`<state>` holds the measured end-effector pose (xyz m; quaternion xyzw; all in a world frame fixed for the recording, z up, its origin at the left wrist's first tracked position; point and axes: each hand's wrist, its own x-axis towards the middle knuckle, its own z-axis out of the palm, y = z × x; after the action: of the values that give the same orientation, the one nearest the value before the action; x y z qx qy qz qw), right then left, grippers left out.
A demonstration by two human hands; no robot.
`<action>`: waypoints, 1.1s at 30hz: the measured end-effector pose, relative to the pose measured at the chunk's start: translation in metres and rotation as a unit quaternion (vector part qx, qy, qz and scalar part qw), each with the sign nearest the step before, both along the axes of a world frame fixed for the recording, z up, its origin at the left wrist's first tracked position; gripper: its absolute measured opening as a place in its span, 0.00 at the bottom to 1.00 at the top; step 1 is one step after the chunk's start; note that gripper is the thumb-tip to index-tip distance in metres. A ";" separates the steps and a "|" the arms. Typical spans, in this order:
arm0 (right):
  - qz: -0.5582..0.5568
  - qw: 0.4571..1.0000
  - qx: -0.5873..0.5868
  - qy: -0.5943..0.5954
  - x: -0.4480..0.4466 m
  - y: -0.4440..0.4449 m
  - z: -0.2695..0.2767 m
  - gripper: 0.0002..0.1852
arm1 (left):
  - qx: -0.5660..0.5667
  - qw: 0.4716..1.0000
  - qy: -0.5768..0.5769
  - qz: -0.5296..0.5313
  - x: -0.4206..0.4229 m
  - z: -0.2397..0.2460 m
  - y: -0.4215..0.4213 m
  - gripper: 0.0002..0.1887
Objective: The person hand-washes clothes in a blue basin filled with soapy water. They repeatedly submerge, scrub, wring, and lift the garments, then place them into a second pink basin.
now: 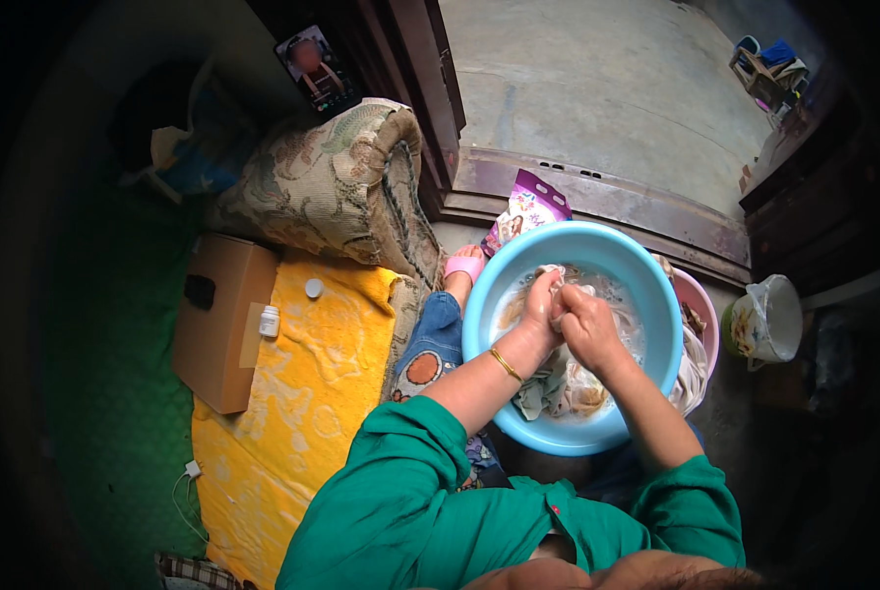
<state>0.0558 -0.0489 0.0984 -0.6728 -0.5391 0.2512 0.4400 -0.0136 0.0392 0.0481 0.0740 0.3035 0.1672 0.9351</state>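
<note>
Both hands are over a light blue plastic basin (484, 295) that holds sudsy water and wet clothes (584, 383). Bunched pale cloth (550, 273) is gripped between my left hand (537, 313) and my right hand (589, 324), which press together near the middle of the basin. Part of that cloth sticks up past the fingers; the rest is hidden by them. A gold-coloured bracelet (506, 365) circles my left wrist. Greenish and whitish fabric lies in the foamy water below my wrists.
A pink basin (707, 313) with clothes sits right of the blue one, and a bin with a plastic liner (772, 317) beyond it. A purple detergent bag (532, 206) leans by the door sill (617, 199). Left are a sofa with a yellow towel (322, 361), a cardboard box (222, 317) and a phone (318, 70).
</note>
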 end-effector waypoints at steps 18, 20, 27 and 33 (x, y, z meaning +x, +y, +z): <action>-0.085 0.970 0.016 -0.227 0.004 0.009 -0.012 0.17 | 0.016 1.000 0.022 -0.011 0.004 -0.019 -0.020 0.15; -0.157 0.962 0.022 -0.222 0.007 0.011 -0.010 0.18 | -0.025 0.999 -0.031 -0.032 0.005 -0.019 -0.019 0.18; -0.021 0.973 0.025 -0.228 -0.007 0.002 -0.016 0.15 | -0.047 0.962 -0.248 -0.105 0.001 -0.028 -0.007 0.18; -0.200 0.957 -0.005 -0.210 0.007 0.011 -0.012 0.15 | 0.017 0.999 0.021 -0.024 0.004 -0.018 -0.016 0.17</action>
<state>0.0631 -0.0382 0.0865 -0.8070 -0.4722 0.0138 0.3544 -0.0094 0.0235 0.0303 0.1009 0.3187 0.1484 0.9307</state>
